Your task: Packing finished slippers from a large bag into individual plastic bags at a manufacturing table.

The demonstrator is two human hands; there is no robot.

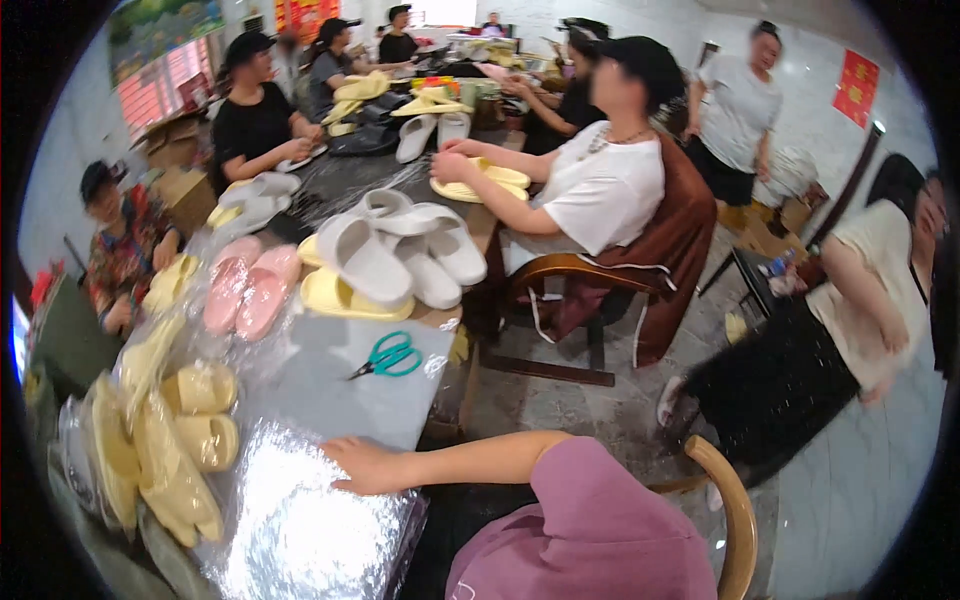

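Right hand (362, 466), probably the wearer's, lies flat and empty on a shiny plastic sheet (300, 535); left hand unseen. Near-left yellow slippers (195, 415) look bagged; far white slippers (400, 255) lie loose.

Below and to the right of the teal scissors (388, 357), I wear a short mauve sleeve (590, 520), a soft, loose knit that ends above the elbow. From there my forearm runs bare to my right hand (355, 465) (no watch, ring or glove that I can see), directly below those scissors.
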